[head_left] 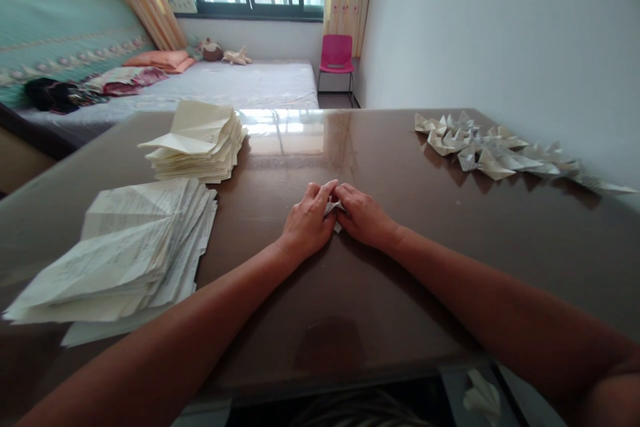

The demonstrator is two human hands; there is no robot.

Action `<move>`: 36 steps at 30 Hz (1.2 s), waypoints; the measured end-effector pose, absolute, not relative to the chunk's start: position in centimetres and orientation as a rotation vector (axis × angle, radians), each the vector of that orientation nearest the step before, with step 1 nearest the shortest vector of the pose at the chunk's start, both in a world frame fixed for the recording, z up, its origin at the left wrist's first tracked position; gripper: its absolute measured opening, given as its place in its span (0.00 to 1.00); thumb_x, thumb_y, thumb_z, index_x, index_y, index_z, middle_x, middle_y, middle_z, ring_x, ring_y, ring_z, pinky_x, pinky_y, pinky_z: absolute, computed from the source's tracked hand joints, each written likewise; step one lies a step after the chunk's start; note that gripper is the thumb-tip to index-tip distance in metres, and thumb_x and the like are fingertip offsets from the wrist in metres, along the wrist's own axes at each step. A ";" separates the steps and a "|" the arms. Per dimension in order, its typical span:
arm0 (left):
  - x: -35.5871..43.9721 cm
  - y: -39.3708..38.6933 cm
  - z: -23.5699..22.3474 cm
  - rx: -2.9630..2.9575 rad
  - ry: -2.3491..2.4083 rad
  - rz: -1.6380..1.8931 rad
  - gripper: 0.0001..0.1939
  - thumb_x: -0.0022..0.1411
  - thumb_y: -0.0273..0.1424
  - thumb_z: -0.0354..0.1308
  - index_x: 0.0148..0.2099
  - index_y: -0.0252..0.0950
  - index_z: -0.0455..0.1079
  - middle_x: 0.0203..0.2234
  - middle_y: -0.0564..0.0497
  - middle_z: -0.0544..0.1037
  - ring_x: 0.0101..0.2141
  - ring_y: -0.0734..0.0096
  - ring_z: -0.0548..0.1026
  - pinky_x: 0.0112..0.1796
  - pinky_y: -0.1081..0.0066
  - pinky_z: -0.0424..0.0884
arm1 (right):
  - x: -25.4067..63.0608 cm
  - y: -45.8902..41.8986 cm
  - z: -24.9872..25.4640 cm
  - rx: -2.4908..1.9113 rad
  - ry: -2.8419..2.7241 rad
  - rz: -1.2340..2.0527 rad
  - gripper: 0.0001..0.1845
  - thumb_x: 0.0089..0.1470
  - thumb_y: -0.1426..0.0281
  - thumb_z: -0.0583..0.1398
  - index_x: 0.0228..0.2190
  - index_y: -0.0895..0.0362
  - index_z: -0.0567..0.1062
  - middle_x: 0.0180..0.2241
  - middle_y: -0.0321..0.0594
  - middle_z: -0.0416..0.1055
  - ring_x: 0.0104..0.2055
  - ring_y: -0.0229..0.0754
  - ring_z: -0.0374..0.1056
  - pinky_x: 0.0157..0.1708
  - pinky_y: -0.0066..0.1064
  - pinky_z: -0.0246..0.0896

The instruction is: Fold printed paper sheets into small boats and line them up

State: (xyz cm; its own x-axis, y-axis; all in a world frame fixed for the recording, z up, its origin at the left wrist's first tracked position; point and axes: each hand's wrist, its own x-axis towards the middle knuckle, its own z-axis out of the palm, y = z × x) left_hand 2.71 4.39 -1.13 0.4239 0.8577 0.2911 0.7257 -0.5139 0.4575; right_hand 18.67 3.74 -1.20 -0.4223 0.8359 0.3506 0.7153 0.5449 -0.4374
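Both hands meet over the middle of the brown table, pinching a small piece of folded paper [334,207] between them. My left hand [307,221] grips its left side, with fingers curled and thumb beneath. On the other side, my right hand [366,215] has its fingers closed on the paper's right part. A pale tip of the paper pokes out below the thumbs. Most of its shape is hidden by the fingers.
Two stacks of creased paper, one cream [193,147] and one printed white [125,247], lie on the left of the glossy table [310,300]. Folded paper pieces [490,147] cluster at the right. A bed [260,83] and a pink chair [337,53] stand beyond.
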 end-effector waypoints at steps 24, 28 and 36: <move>2.3 5.7 -1.7 2.241 1.234 0.885 0.19 0.53 0.24 0.53 0.49 0.37 0.61 0.40 0.51 0.66 0.28 0.76 0.70 0.35 0.70 0.69 | 19.4 4.4 -1.6 -1.260 -2.116 0.353 0.08 0.47 0.77 0.55 0.33 0.56 0.64 0.33 0.37 0.64 0.31 0.37 0.61 0.32 0.27 0.55; 2.1 5.6 -1.4 2.329 1.251 0.845 0.07 0.54 0.25 0.53 0.37 0.38 0.62 0.33 0.53 0.68 0.31 0.72 0.70 0.33 0.71 0.66 | 20.3 4.8 -1.4 -1.228 -2.194 0.391 0.08 0.47 0.76 0.56 0.33 0.56 0.65 0.33 0.36 0.65 0.31 0.36 0.61 0.32 0.27 0.55; 1.4 4.8 -0.7 2.569 1.258 0.662 0.04 0.56 0.26 0.51 0.35 0.40 0.62 0.35 0.53 0.71 0.35 0.67 0.69 0.32 0.70 0.63 | 21.1 5.1 -1.0 -1.182 -2.312 0.442 0.11 0.47 0.74 0.58 0.36 0.57 0.66 0.33 0.36 0.66 0.32 0.36 0.62 0.34 0.26 0.56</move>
State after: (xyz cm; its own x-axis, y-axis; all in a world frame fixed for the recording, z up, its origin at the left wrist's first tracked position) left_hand 1.44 4.85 -0.74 0.5361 0.7878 0.3033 0.6958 -0.6158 0.3696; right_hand 21.11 5.06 -1.02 -0.4968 0.8196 0.2854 0.6564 0.5699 -0.4943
